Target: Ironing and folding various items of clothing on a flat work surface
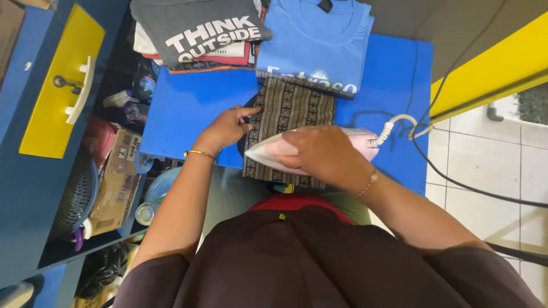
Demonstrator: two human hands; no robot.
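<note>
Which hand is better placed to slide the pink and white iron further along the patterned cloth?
Right, probably: the right hand grips the pink and white iron, while the left hand presses the brown patterned cloth flat.

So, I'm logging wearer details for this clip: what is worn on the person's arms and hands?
The left hand is bare, with a thin gold bangle at the wrist. The right hand is bare too, with a slim beaded bracelet at the wrist. Both forearms are uncovered; dark brown short sleeves end near the elbows. No gloves or rings show.
</note>
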